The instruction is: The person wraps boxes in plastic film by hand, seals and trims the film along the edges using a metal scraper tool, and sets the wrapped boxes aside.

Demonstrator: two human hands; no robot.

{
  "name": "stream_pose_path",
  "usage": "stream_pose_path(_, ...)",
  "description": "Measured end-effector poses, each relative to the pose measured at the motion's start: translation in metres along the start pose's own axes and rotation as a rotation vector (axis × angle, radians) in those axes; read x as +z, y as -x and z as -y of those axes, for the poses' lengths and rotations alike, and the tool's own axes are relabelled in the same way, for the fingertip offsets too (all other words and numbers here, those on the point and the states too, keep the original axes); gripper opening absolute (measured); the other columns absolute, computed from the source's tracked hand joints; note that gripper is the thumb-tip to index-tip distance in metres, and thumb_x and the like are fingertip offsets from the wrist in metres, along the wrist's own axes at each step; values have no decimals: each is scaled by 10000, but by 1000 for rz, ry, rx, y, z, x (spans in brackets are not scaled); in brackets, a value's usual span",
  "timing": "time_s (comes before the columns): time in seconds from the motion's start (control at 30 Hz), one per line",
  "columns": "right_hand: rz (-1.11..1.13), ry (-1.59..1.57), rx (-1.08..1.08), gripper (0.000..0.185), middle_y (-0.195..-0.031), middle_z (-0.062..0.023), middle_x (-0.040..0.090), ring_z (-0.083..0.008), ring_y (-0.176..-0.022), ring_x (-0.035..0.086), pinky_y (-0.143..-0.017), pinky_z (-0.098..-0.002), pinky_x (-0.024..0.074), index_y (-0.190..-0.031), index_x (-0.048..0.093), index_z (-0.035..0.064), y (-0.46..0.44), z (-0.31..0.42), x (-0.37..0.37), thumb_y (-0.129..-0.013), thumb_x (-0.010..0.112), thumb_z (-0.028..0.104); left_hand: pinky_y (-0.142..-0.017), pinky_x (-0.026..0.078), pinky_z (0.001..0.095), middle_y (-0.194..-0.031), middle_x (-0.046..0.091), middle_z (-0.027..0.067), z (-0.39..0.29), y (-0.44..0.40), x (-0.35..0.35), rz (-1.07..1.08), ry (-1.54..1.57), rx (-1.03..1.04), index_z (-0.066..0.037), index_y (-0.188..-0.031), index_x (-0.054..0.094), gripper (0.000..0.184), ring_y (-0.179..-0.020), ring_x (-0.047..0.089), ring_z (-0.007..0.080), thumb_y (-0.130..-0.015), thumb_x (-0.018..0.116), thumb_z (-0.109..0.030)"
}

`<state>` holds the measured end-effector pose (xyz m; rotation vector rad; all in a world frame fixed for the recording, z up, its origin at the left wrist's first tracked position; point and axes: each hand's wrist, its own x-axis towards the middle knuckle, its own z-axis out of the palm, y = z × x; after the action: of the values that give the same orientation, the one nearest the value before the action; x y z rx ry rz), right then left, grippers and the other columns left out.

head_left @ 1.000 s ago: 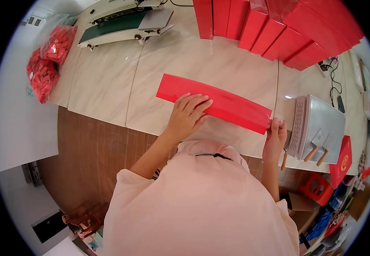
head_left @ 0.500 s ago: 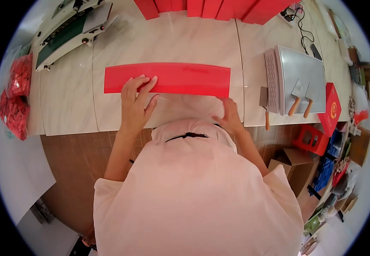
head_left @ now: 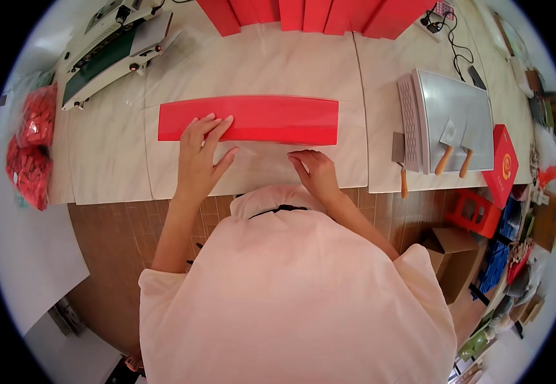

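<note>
A long flat red box lies across the pale marble-patterned table. My left hand rests its fingertips on the box's left half, fingers spread and thumb apart at the near edge. Just below the right part of the near edge is my right hand, its fingers curled, with thumb and forefinger close to each other. Whether something thin or small is between those fingers cannot be made out.
Upright red boxes line the back. A green-belted machine stands back left, beside bags of red pieces. At right are a metal-topped unit with scrapers, a red printed box and a loose scraper.
The red box has turned from slanted to nearly level in view. My right hand has left its right end and moved left to the near edge. The view has shifted too.
</note>
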<state>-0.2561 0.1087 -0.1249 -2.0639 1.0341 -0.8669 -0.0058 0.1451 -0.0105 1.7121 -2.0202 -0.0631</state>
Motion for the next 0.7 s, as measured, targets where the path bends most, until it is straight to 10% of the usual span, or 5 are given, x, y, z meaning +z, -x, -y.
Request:
stream_pose_path(0.27, -249, -111, -100, 113, -858, -116, 690, -287, -745, 660, -658, -362, 518, -935, 646, 28, 6, 11, -54, -843, 648, -39, -1048, 384, 488, -1270, 521, 94, 13, 1, -8, 38, -2, 161, -89, -1144, 530, 692, -1260, 464, 331, -603, 879, -341)
stream_pose_path(0.7, -231, -2, -201, 170, -829, -116, 676, -282, -710, 640, -635, -334, 510, -952, 609, 17, 12, 21, -96, -827, 607, -99, -981, 456, 465, -1234, 593, 74, 14, -4, -15, 44, -94, 161, -51, -767, 584, 249, -1217, 526, 316, -702, 805, -145)
